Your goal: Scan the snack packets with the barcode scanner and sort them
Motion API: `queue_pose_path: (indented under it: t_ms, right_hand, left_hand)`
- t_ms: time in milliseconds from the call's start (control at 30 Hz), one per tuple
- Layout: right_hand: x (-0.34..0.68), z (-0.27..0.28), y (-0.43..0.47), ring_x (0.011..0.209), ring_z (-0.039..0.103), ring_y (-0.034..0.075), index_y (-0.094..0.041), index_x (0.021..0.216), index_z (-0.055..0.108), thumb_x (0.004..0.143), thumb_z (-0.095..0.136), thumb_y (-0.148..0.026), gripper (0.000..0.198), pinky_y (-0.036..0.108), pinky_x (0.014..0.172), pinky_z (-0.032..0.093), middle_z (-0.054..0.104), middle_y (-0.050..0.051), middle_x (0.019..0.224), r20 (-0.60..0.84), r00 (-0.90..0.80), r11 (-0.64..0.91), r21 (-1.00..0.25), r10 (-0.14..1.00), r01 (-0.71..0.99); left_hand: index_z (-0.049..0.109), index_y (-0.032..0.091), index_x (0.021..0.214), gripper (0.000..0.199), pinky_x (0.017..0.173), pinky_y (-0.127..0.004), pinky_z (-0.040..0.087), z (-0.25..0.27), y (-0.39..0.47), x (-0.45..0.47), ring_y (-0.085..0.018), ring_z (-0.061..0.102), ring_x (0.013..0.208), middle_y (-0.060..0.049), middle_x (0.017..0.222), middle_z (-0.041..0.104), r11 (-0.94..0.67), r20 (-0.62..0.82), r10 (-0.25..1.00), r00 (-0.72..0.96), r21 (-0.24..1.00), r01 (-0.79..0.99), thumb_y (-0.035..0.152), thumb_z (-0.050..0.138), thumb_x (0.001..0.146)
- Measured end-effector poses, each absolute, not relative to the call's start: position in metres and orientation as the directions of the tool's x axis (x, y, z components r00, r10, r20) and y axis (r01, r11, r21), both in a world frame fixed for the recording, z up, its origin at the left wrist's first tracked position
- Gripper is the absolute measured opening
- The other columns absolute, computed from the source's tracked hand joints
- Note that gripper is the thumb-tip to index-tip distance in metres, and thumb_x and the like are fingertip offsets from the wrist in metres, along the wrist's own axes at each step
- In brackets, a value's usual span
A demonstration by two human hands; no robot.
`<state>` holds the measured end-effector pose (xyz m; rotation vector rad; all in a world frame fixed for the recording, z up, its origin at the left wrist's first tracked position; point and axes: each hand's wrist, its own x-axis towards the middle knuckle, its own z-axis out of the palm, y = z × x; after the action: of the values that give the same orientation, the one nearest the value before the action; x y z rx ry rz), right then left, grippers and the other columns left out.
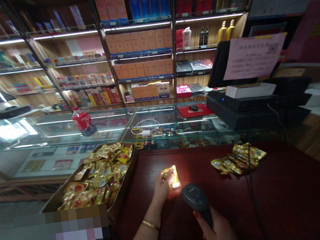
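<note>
Lit shelves [61, 36] fill the back wall, with three orange boxes [111, 9], four blue boxes [150, 5], two dark bottles [203, 38] and two gold bottles [227, 31] among their goods. Before them, a glass display case [109, 120] bears one red-labelled jug [84, 122] and one red mat [182, 111] with one mouse [194, 107] on it. On the dark red worktop [292, 196], one open box [116, 210] at the left holds gold packets [103, 171], too many and too overlapped to count. To the right lies one loose cluster of packets [238, 160], perhaps five or so, also overlapping. Between box and cluster is one single packet [174, 179], brightly lit; the left hand [161, 187] grips it, thumb over its face, fingers nearly closed. Whether it touches the worktop I cannot tell. The right hand [218, 229] is wrapped around the handle of one black scanner [195, 197], its head just beside that packet.
</note>
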<state>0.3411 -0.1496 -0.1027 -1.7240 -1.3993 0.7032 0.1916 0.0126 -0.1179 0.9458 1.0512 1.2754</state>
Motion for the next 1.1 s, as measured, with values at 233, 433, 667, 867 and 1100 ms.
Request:
queue_pose_path:
  t_ms: [233,433,667,867,1100]
  right_hand:
    - [0.339,-0.106,-0.151,0.042,0.063,0.021,-0.018,0.1,0.074,0.089,0.041,-0.071,0.064,0.027,0.046,0.049,0.065,0.001,0.048,0.055,0.242,-0.072,-0.871,0.969,0.485]
    - [0.336,-0.11,-0.152,0.041,0.063,0.021,-0.019,0.101,0.074,0.088,0.037,-0.075,0.069,0.027,0.046,0.049,0.063,0.001,0.046,0.038,0.247,-0.092,-0.865,0.968,0.494]
    - [0.337,-0.109,-0.152,0.045,0.064,0.021,-0.017,0.102,0.074,0.087,0.037,-0.076,0.071,0.028,0.05,0.052,0.067,0.003,0.054,0.019,0.237,-0.103,-0.865,0.971,0.491]
    - [0.338,-0.109,-0.152,0.044,0.064,0.02,-0.017,0.105,0.074,0.087,0.042,-0.073,0.067,0.028,0.048,0.051,0.071,0.004,0.058,0.036,0.251,-0.086,-0.885,0.967,0.458]
    - [0.338,-0.111,-0.152,0.045,0.065,0.021,-0.018,0.104,0.075,0.087,0.036,-0.077,0.073,0.027,0.049,0.052,0.07,0.004,0.056,0.034,0.242,-0.093,-0.864,0.97,0.495]
  left_hand:
    - [0.048,0.022,0.138,0.084,0.064,-0.024,0.049,-0.118,0.008,0.194,-0.014,0.061,0.069,0.0,0.084,0.066,-0.021,0.032,0.998,0.052,0.979,-0.203,0.015,0.079,0.059]
    - [0.04,0.024,0.147,0.093,0.068,-0.024,0.051,-0.125,0.01,0.192,-0.014,0.063,0.075,-0.004,0.097,0.068,-0.028,0.027,1.0,-0.01,0.963,-0.269,0.01,0.07,0.06]
    - [0.078,0.017,0.084,0.025,0.07,-0.03,0.053,-0.129,0.014,0.187,-0.022,0.066,0.077,-0.008,0.084,0.074,-0.027,0.03,0.999,0.022,0.991,-0.131,0.018,0.072,0.06]
    - [0.081,0.016,0.085,0.024,0.075,-0.034,0.054,-0.129,0.015,0.184,-0.025,0.068,0.085,-0.011,0.103,0.075,-0.024,0.026,0.999,0.03,0.997,-0.072,0.02,0.072,0.063]
    - [0.08,0.019,0.097,0.044,0.096,-0.038,0.052,-0.131,0.016,0.189,-0.026,0.067,0.104,-0.01,0.108,0.073,-0.1,0.1,0.995,0.021,0.995,-0.032,0.004,0.07,0.056]
